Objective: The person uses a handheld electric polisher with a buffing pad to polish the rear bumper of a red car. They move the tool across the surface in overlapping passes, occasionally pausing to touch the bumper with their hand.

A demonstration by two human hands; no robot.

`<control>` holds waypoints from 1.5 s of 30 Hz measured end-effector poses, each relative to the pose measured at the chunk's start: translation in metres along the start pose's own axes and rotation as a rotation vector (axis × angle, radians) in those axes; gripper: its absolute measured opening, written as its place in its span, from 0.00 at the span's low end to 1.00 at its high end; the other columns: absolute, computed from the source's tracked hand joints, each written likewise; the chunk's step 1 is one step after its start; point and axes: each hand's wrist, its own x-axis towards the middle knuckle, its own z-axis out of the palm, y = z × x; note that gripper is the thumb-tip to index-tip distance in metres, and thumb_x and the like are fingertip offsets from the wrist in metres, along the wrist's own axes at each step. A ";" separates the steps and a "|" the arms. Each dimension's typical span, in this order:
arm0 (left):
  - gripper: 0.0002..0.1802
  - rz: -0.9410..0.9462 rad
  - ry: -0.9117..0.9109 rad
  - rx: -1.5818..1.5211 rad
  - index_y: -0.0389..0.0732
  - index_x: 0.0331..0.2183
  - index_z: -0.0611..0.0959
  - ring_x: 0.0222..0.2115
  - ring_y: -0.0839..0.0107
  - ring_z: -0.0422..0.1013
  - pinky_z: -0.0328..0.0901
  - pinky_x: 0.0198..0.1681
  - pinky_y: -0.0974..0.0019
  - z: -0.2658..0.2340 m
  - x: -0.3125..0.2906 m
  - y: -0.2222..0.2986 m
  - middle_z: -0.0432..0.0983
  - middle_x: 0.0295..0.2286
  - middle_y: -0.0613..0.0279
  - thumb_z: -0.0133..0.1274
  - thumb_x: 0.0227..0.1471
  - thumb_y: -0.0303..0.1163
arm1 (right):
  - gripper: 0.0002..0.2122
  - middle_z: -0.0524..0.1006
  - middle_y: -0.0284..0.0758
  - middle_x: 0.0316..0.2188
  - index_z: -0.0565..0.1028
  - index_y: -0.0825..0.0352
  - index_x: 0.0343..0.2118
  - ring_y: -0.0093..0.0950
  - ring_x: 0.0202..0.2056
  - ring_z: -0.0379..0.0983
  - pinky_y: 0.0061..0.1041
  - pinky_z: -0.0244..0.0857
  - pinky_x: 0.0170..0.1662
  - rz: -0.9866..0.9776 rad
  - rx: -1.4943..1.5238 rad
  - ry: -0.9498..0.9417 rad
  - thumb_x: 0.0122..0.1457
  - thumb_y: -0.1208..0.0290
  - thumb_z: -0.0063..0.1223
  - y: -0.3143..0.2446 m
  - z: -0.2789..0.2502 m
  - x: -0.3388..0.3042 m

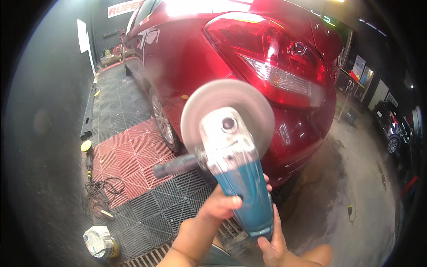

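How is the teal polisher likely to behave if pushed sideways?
The teal polisher probably feels nose-heavy: its metal-looking head and wide pad sit beyond the left hand and right hand. It may twist, since neither hand grips the side handle. The hard-looking housing is likely stiff.

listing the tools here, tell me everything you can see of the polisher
The polisher has a teal, plastic-looking body, a pale, metal-looking head with a round dark spot, a dark side handle jutting left, and a wide whitish pad. It slants away, head leaning left, before the red car; pad contact is unclear. The left hand grips its body, the right hand its tail end.
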 end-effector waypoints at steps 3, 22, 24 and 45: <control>0.63 0.053 -0.102 -0.018 0.39 0.77 0.55 0.67 0.44 0.71 0.63 0.69 0.19 -0.022 0.022 0.036 0.70 0.67 0.44 0.76 0.54 0.44 | 0.48 0.67 0.62 0.71 0.33 0.71 0.82 0.54 0.66 0.72 0.44 0.65 0.68 -0.173 -0.215 -0.025 0.76 0.54 0.53 0.003 0.008 0.054; 0.62 0.205 -0.258 -0.067 0.40 0.76 0.56 0.66 0.44 0.71 0.65 0.66 0.15 -0.070 0.049 0.098 0.71 0.65 0.46 0.71 0.58 0.60 | 0.48 0.72 0.64 0.68 0.38 0.70 0.82 0.60 0.61 0.78 0.51 0.74 0.62 -0.448 -0.431 0.065 0.74 0.51 0.57 -0.025 0.045 0.134; 0.63 0.146 -0.265 -0.127 0.39 0.75 0.58 0.65 0.43 0.73 0.68 0.66 0.20 -0.065 0.027 0.059 0.71 0.65 0.44 0.78 0.52 0.52 | 0.49 0.75 0.64 0.65 0.38 0.72 0.81 0.60 0.56 0.82 0.51 0.77 0.57 -0.302 -0.456 0.032 0.74 0.50 0.57 0.002 0.039 0.094; 0.69 0.212 -0.267 -0.101 0.39 0.76 0.55 0.65 0.40 0.69 0.67 0.66 0.16 -0.111 0.025 0.059 0.67 0.63 0.46 0.80 0.51 0.56 | 0.52 0.69 0.61 0.71 0.40 0.69 0.82 0.61 0.56 0.80 0.52 0.79 0.54 -0.352 -0.500 0.074 0.71 0.46 0.61 0.046 0.042 0.125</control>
